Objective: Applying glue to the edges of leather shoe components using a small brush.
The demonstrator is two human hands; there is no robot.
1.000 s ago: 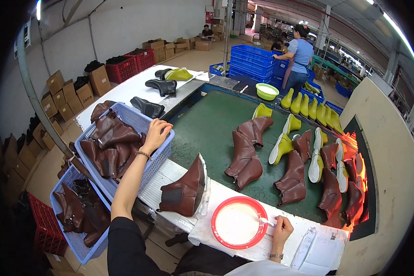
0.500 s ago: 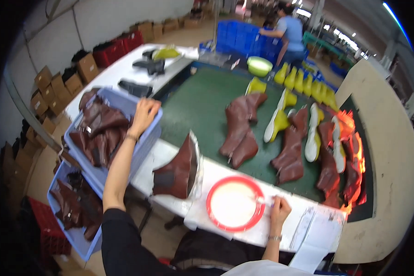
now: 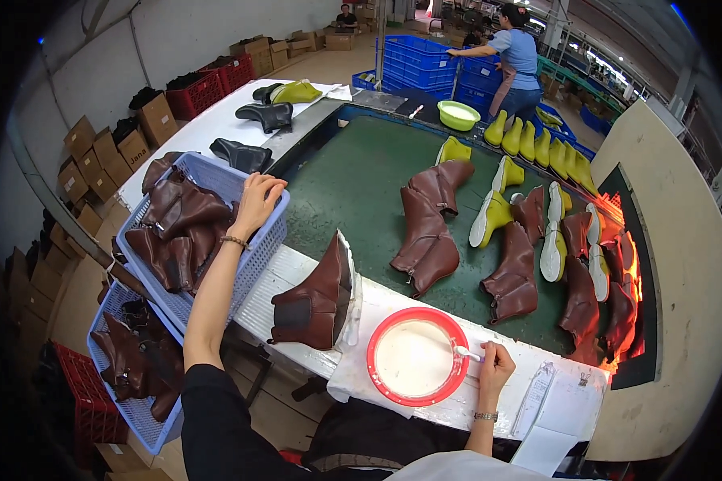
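My left hand [image 3: 258,202] grips the rim of a blue plastic basket [image 3: 269,237] heaped with brown leather boot uppers [image 3: 186,204]. In my right hand [image 3: 496,370] is a brush [image 3: 471,353] with a pale handle, pinched between the fingers. Its tip sits at the inner edge of a red-rimmed bowl [image 3: 377,377] of white liquid. Between basket and bowl, a brown ankle boot upper [image 3: 311,305] with a dark elastic side panel lies on the white work surface, apart from both hands.
A green conveyor belt [image 3: 353,192] carries more brown uppers [image 3: 425,232] and yellow-green lasts with white bottoms [image 3: 489,218] beside a glowing orange heater opening [image 3: 630,280]. Papers [image 3: 549,409] lie at right. A second basket [image 3: 156,433] stands lower left. Beyond the belt, a co-worker [image 3: 517,68] handles blue crates [image 3: 417,64].
The whole view has shifted slightly and become sharper. Both hands keep their places, one at the basket rim and one with the brush at the bowl.
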